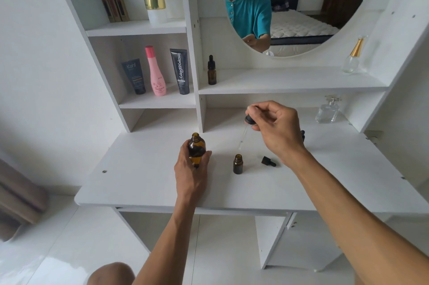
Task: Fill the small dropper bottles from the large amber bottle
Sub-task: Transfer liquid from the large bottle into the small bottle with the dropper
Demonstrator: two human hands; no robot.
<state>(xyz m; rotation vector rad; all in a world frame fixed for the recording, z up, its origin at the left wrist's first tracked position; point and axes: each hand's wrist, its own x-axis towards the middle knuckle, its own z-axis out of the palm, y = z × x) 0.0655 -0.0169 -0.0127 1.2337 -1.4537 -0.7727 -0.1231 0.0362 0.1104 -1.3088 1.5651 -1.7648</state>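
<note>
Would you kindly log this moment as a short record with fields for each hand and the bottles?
left hand: holds large amber bottle, upright, uncapped, on desk
right hand: pinches dropper above desk, pipette hanging down
small bottle: open, upright between hands
loose cap: lying on desk, right of small bottle
shelf bottle: capped
</note>
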